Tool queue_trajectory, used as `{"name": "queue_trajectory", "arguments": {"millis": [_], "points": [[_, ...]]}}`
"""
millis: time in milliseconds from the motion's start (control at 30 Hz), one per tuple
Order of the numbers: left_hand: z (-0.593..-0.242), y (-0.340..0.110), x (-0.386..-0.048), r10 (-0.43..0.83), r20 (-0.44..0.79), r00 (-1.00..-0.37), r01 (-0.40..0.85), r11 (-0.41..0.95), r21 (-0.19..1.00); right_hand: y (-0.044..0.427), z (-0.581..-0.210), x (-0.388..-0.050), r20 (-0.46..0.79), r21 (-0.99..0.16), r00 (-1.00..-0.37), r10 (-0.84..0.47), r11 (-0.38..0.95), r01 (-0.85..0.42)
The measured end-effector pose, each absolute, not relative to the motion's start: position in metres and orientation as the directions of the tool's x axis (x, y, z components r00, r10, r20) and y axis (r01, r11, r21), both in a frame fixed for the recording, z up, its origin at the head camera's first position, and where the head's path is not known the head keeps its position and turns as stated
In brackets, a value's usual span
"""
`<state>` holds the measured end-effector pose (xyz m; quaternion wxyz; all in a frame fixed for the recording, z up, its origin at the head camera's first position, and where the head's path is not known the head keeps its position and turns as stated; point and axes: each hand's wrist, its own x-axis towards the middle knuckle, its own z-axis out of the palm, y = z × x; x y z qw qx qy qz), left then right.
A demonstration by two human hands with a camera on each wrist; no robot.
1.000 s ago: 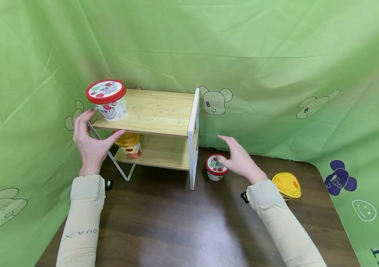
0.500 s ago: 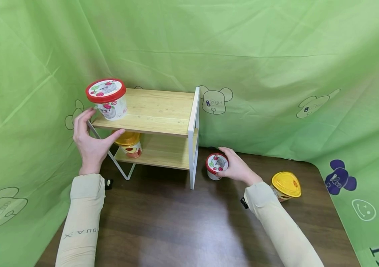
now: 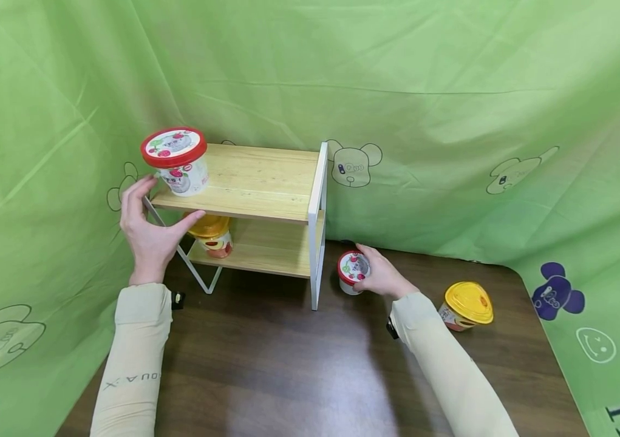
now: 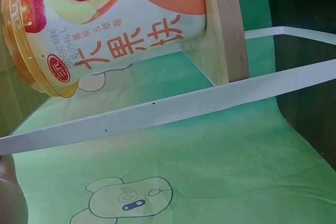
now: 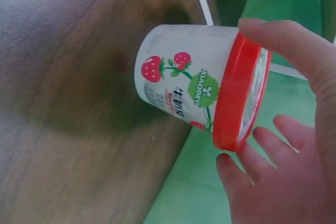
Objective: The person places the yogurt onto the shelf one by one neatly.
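My left hand [image 3: 151, 243] is at the left end of the small wooden shelf [image 3: 260, 182], thumb in front of the top board's edge, fingers beside a white tub with a red lid [image 3: 185, 176]. That tub stands on the top board; whether the fingers touch it I cannot tell. A yellow-lidded peach tub [image 4: 121, 19] sits on the lower board. On the table, right of the shelf, my right hand [image 3: 383, 273] spans another strawberry-printed tub with a red lid [image 5: 178, 77]. Its thumb is on the lid rim and its fingertips lie at the opposite side.
A second yellow-lidded tub [image 3: 468, 303] stands on the brown table [image 3: 288, 364] to the right of my right hand. The shelf's white metal side frame [image 3: 316, 243] rises close to the red-lidded tub on the table. Green cloth [image 3: 424, 121] hangs behind and at both sides.
My right hand has come down and left onto the red-lidded tub on the table, its thumb and fingers now about the lid. The left hand has stayed in place.
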<state>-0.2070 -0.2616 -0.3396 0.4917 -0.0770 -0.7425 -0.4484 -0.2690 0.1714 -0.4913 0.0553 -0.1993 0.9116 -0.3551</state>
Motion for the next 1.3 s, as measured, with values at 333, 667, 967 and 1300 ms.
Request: {"name": "queue_trajectory", "arguments": {"millis": [333,667,967,1300], "points": [[-0.339,-0.263,-0.206,-0.308,0.806,-0.506,0.559,0.595,0.578,0.164,-0.477,-0.274,-0.075,-0.541,-0.903,-0.424,0.777,-0.320],[-0.339,-0.263,-0.206,-0.302,0.809,-0.504,0.558,0.601,0.573,0.163,-0.477,-0.273,-0.106,-0.461,-0.915,-0.390,0.834,-0.303],[-0.341,-0.263,-0.207,-0.313,0.804,-0.505,0.559,0.592,0.581,0.163,-0.479,-0.268,-0.092,-0.525,-0.926,-0.365,0.808,-0.267],[-0.340,-0.263,-0.208,-0.315,0.804,-0.504,0.558,0.592,0.582,0.167,-0.495,-0.264,-0.073,-0.625,-0.951,-0.301,0.757,-0.191]]}}
